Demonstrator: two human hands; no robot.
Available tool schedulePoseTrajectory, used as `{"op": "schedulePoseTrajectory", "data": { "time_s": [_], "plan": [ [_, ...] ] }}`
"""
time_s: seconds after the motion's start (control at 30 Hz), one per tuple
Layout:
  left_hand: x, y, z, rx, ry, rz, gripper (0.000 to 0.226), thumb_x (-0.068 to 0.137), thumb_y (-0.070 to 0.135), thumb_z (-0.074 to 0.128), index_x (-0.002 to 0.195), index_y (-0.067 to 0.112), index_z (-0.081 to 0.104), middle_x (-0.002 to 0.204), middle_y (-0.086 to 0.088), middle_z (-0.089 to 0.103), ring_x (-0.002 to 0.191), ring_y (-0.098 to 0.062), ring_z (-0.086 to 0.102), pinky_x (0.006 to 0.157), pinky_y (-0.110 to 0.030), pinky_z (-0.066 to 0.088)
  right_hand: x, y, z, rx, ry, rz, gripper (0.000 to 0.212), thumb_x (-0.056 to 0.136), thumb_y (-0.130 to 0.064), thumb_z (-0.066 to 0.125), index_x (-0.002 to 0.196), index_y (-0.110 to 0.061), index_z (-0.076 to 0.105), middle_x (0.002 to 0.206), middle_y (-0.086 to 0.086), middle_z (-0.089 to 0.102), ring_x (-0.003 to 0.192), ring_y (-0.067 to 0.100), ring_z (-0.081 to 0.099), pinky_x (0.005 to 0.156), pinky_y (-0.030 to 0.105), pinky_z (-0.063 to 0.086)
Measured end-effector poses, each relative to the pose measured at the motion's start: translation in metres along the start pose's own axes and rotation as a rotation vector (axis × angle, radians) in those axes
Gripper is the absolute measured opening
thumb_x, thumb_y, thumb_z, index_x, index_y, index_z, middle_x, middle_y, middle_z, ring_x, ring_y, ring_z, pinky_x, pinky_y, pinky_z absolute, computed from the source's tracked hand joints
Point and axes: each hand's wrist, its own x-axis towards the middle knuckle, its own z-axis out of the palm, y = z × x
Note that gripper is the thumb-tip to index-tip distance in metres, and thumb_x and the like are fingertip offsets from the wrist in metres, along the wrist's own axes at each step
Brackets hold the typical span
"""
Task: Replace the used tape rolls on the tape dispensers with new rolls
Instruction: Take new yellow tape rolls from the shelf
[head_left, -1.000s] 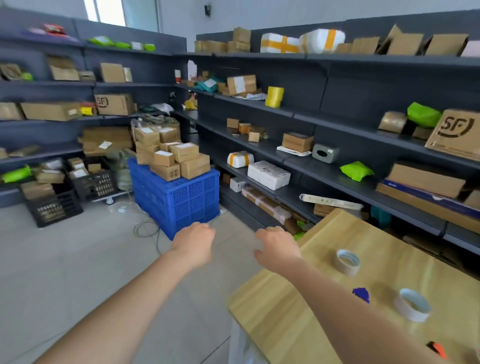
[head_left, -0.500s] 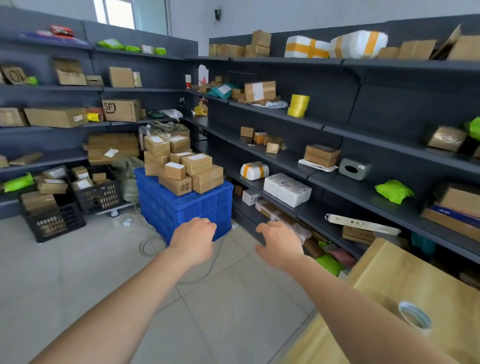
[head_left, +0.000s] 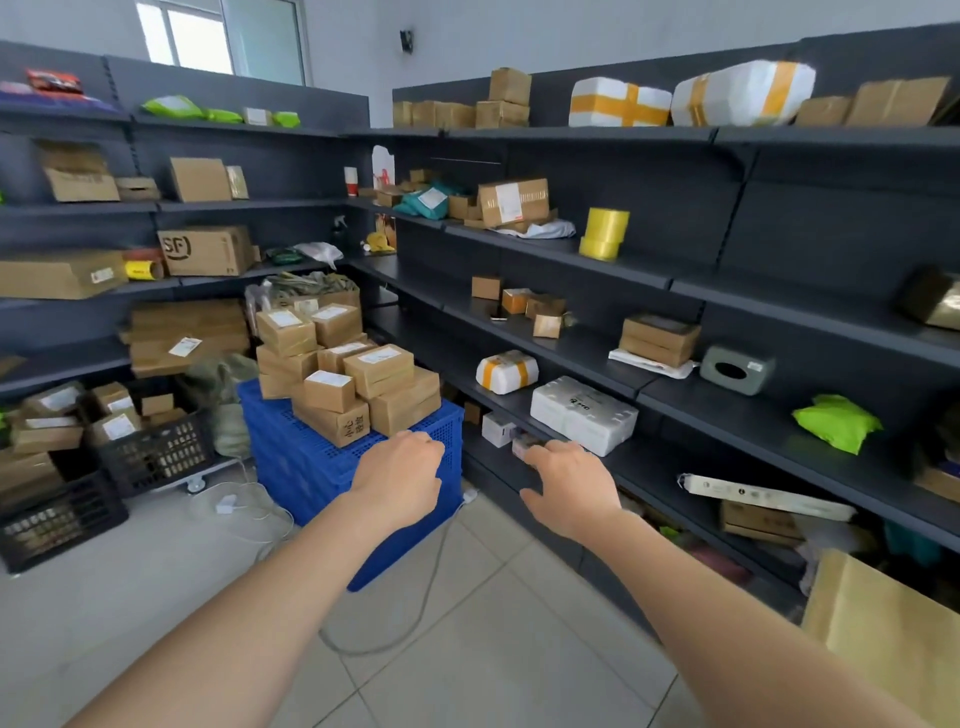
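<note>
- Head view: both arms reach forward over a tiled floor (head_left: 467, 649), bare and holding nothing.
- The left hand (head_left: 397, 480) hangs palm-down in front of a blue crate (head_left: 311, 467); its fingers curl loosely downward, close together, clamped on nothing.
- The right hand (head_left: 569, 486) hovers palm-down near the lower shelf edge, fingers slightly spread and relaxed, gripping nothing.
- The stack of yellow tape rolls (head_left: 602, 234) stands upright on a middle shelf of the dark shelving (head_left: 779, 208) at right, well above and beyond both hands, touched by neither.
- Cardboard boxes (head_left: 358, 389) are piled on top of the blue crate, just beyond the left hand.
- A white wrapped package (head_left: 584, 415) lies on the shelf just past the right hand.
- A corner of the wooden table (head_left: 883, 634) shows at lower right, beside the right forearm; no dispenser can be seen on that part.
</note>
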Motion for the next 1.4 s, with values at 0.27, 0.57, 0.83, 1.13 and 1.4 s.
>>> {"op": "schedulePoseTrajectory", "data": {
  "time_s": [0.27, 0.57, 0.83, 1.13, 1.4],
  "plan": [
    [0.126, -0.028, 0.008, 0.021, -0.01, 0.108, 0.018, 0.095, 0.026, 0.05, 0.107, 0.016, 0.058, 0.111, 0.0, 0.057, 0.105, -0.02, 0.053, 0.078, -0.035, 0.051, 0.1, 0.022, 0.0, -0.017, 0.013, 0.092, 0.038, 0.094, -0.035, 0.056, 0.128, -0.018, 0.053, 0.119, 0.006, 0.059, 0.112, 0.026, 0.053, 0.085, 0.033, 0.043],
    [0.281, -0.062, 0.017, -0.002, 0.006, 0.151, 0.041, 0.093, 0.034, 0.054, 0.131, 0.019, 0.052, 0.125, -0.003, 0.056, 0.11, -0.021, 0.056, 0.087, -0.038, 0.053, 0.223, 0.061, -0.01, -0.11, 0.069, 0.254, 0.04, 0.094, -0.037, 0.054, 0.13, -0.018, 0.053, 0.123, 0.005, 0.058, 0.116, 0.026, 0.052, 0.093, 0.036, 0.045],
    [0.397, -0.059, 0.016, -0.034, 0.056, 0.258, 0.033, 0.092, 0.023, 0.054, 0.124, 0.019, 0.056, 0.122, 0.0, 0.057, 0.113, -0.019, 0.052, 0.083, -0.034, 0.049, 0.316, 0.114, -0.016, -0.157, 0.12, 0.293, 0.037, 0.094, -0.036, 0.055, 0.125, -0.017, 0.054, 0.119, 0.005, 0.06, 0.112, 0.026, 0.053, 0.088, 0.035, 0.044],
    [0.551, -0.017, 0.035, -0.052, 0.102, 0.289, 0.034, 0.092, 0.026, 0.054, 0.125, 0.018, 0.057, 0.126, -0.002, 0.057, 0.116, -0.024, 0.054, 0.086, -0.043, 0.053, 0.426, 0.218, -0.027, -0.18, 0.168, 0.31, 0.04, 0.093, -0.036, 0.056, 0.128, -0.016, 0.054, 0.12, 0.007, 0.059, 0.116, 0.029, 0.052, 0.091, 0.039, 0.045],
    [0.676, 0.024, 0.031, -0.09, 0.119, 0.304, 0.038, 0.095, 0.028, 0.053, 0.13, 0.015, 0.053, 0.13, -0.005, 0.054, 0.122, -0.024, 0.049, 0.092, -0.04, 0.05, 0.518, 0.308, -0.053, -0.229, 0.193, 0.316, 0.04, 0.094, -0.037, 0.055, 0.128, -0.016, 0.054, 0.123, 0.006, 0.059, 0.118, 0.028, 0.051, 0.095, 0.04, 0.046]
  ]
}}
